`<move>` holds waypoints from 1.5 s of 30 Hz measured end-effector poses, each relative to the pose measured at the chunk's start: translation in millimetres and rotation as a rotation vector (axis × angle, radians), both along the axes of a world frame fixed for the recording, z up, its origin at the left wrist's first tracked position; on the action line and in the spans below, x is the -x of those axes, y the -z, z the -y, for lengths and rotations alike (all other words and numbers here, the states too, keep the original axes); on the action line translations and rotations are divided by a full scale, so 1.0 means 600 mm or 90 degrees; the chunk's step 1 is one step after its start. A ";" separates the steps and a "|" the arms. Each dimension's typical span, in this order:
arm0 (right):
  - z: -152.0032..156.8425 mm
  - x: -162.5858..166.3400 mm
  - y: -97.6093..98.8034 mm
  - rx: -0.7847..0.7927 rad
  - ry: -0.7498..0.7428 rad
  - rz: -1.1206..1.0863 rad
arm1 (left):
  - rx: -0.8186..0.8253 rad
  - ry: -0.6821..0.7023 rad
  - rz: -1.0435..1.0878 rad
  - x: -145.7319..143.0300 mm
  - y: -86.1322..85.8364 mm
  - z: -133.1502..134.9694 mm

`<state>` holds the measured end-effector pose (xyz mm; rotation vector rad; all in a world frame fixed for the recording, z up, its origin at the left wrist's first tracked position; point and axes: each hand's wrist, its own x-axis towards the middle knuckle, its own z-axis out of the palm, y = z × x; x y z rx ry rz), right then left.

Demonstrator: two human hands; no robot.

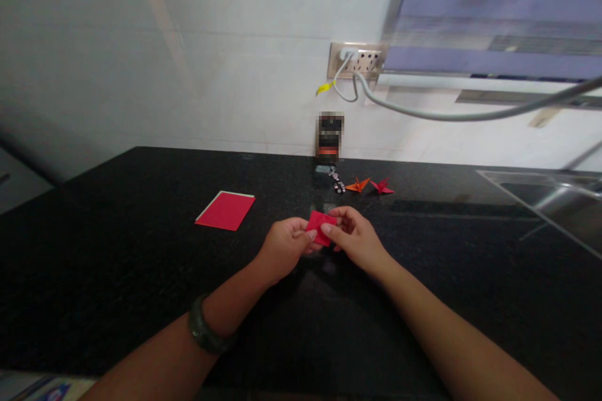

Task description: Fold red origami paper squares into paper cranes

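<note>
A small folded square of red origami paper [318,219] is held above the dark countertop, between both hands. My left hand [288,244] pinches its left edge, thumb on top. From the right, my right hand [358,237] grips the same paper, its thumb pressing on the upper face and its fingers behind. The fingers partly hide the paper's sides. To the left lies a stack of red paper sheets [226,210] with a pale edge showing. Behind my right hand sit an orange paper crane [358,185] and a red paper crane [382,186].
A phone-like object [330,138], its front blurred, leans against the wall, with a beaded strap [337,182] before it. A sink [559,200] is set into the black countertop [141,263] at right. A grey cable [446,116] hangs from a wall socket [355,61].
</note>
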<state>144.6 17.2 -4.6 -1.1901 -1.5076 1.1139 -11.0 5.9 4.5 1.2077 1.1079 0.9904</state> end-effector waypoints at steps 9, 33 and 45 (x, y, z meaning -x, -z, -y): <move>0.004 -0.008 -0.007 0.076 -0.150 0.072 | -0.153 0.010 -0.090 0.013 0.008 -0.008; 0.020 0.016 -0.005 0.168 -0.145 -0.010 | -0.113 0.023 0.010 0.006 -0.004 0.002; 0.020 0.019 -0.002 0.177 -0.142 0.022 | -0.135 -0.023 -0.062 0.008 -0.001 -0.004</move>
